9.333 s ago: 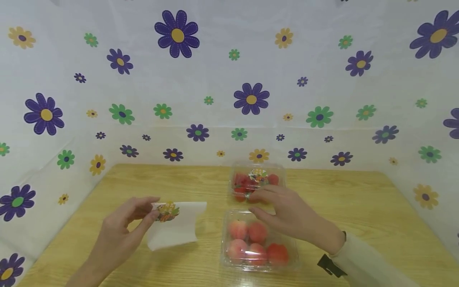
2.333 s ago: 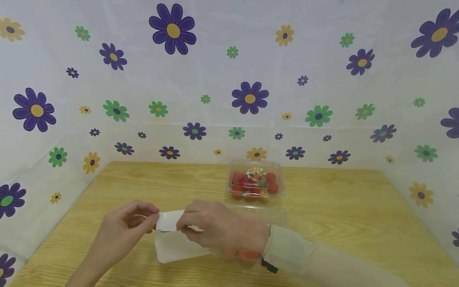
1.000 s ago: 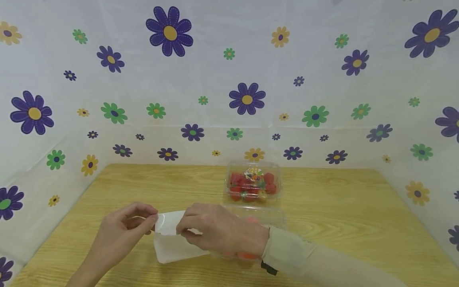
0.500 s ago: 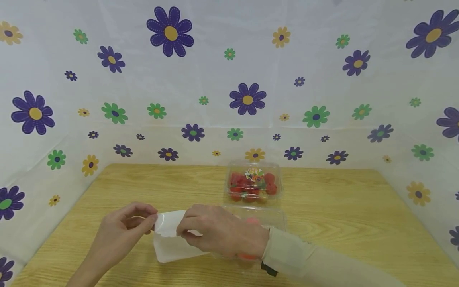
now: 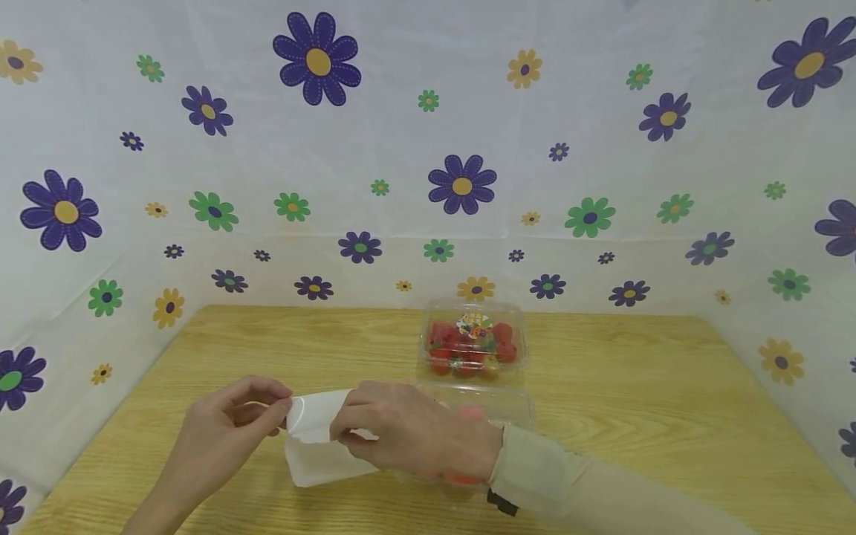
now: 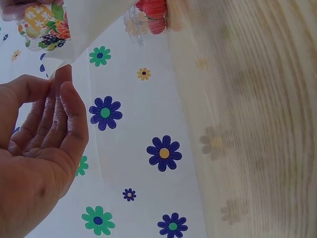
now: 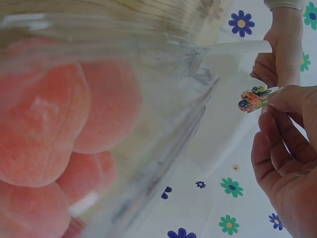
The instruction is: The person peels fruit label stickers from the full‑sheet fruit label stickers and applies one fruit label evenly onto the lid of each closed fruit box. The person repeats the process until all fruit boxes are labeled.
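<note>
Fruit sticker (image 7: 254, 100) sits pinched in your right hand (image 5: 417, 431) above the table (image 5: 622, 394), left of the peach box (image 5: 510, 403), while your left hand (image 5: 224, 435) pinches a corner of the white sheet (image 5: 328, 457), presumably so that the two opposed grips keep the sheet steady between them.

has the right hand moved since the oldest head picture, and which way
Yes: in the head view, against the far fruit box, the right hand has gone left and nearer the person, now at the white paper.

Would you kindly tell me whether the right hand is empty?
No, the right hand pinches the fruit-printed sticker between thumb and fingers.
</note>
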The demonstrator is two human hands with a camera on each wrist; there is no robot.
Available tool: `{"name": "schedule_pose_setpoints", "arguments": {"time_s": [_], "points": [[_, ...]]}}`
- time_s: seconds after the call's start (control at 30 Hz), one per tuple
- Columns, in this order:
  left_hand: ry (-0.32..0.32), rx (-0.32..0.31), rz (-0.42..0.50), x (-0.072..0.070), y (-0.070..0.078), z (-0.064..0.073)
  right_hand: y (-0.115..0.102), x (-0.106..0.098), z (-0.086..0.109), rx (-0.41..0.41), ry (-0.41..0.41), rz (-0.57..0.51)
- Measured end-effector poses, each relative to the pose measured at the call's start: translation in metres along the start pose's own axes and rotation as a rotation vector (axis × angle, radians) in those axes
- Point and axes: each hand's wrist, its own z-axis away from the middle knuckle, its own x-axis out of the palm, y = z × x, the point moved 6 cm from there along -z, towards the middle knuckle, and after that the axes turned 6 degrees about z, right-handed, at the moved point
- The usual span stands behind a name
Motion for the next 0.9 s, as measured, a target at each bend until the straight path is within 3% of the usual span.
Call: {"name": "schedule_pose_setpoints", "arguments": {"time_s": [0.2, 0.9], "points": [[0.006, 0.019, -0.002, 0.0, 0.0005, 0.0002, 0.0007, 0.0015, 0.0004, 0.016, -0.027, -0.009], [-0.009, -0.033, -0.026, -0.0015, -0.0031, -0.0032, -0.0019, 0.0023, 0.0025, -0.009, 0.004, 0.02]]}}
